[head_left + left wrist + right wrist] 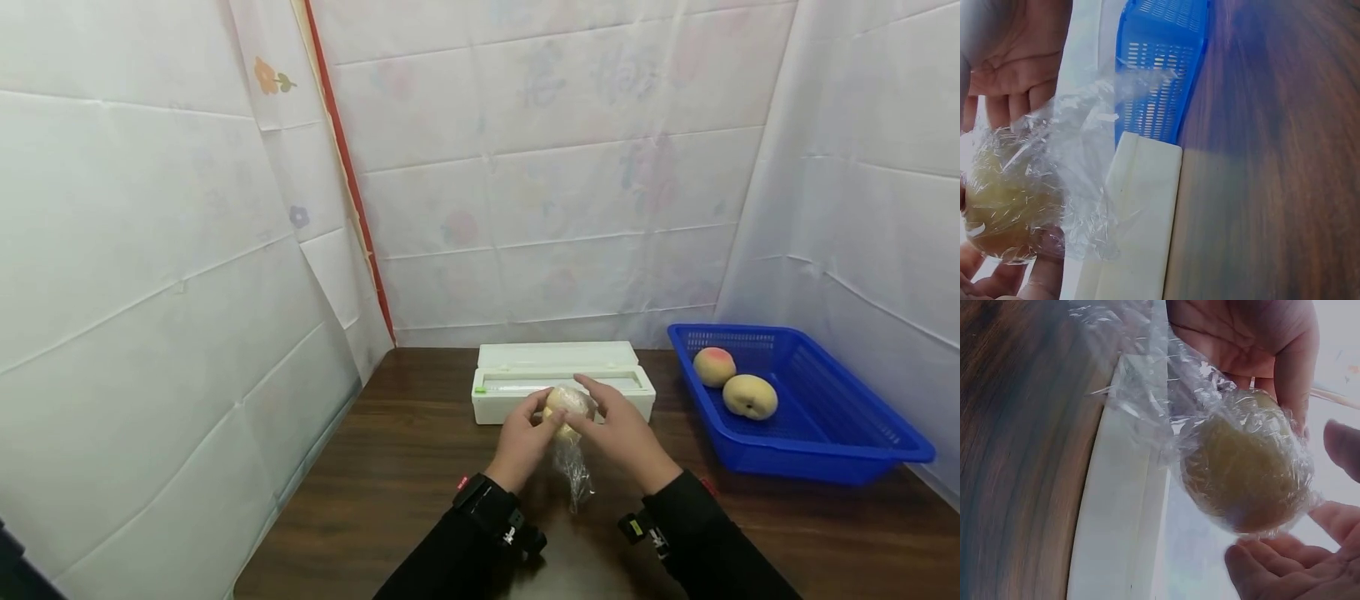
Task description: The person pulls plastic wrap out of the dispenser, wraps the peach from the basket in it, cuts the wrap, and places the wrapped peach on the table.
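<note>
My left hand (521,442) grips a pale yellow peach (566,404) wrapped in clear plastic wrap, its thumb lying on the fruit. From the other side, my right hand (618,425) spreads its fingers around the wrapped peach. In the right wrist view, its fingertips (1244,562) are beside or lightly touching the film; one finger is raised apart. A loose, crumpled tail of plastic wrap (572,471) hangs below the fruit. The peach is held above the table, just in front of a white plastic-wrap box (498,408) with its lid up.
To the right stands a blue perforated basket (825,425) holding two peaches, one pink-topped peach (714,367) and one yellow peach (750,397). The dark wood table (390,467) is bounded by hanging white sheets (562,167) at the back and sides.
</note>
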Available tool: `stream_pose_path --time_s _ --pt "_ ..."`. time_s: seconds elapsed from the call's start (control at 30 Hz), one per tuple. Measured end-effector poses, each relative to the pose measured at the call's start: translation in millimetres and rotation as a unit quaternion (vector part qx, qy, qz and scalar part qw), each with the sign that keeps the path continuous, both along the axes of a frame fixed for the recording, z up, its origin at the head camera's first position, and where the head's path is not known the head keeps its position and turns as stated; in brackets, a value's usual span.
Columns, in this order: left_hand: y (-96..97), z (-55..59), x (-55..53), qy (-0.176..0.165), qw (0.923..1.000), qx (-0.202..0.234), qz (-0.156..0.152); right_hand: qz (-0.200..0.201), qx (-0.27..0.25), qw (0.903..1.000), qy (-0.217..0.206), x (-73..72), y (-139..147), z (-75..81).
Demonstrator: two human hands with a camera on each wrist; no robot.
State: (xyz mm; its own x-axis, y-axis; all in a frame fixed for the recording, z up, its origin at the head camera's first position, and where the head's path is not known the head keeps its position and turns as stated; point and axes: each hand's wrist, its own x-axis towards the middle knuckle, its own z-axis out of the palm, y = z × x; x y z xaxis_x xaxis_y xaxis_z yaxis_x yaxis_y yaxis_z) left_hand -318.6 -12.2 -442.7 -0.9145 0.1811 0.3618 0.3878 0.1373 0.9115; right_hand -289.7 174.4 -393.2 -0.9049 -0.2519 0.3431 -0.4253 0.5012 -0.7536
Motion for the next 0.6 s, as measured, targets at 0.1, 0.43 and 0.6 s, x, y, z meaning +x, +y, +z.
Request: stream_pose_path --time_s 0.1,0.43,0.6 --pt "-1.1 1.8 1.4 0.011 0.9999 -0.001 -0.005 -0.005 0.012 0.9998 -0.013 0.0 0 1.2" --pt "-2.3 2.5 1.9 0.047 0.9970 -0.061 -0.003 0.003 0.019 0.9993 -0.033 -3.3 8 -5.3" --pt "-4.4 7.6 4.6 0.128 0.9815 -0.141 -0.017 0.054 0.071 0.9959 -0.018 -7.3 15 -4.4"
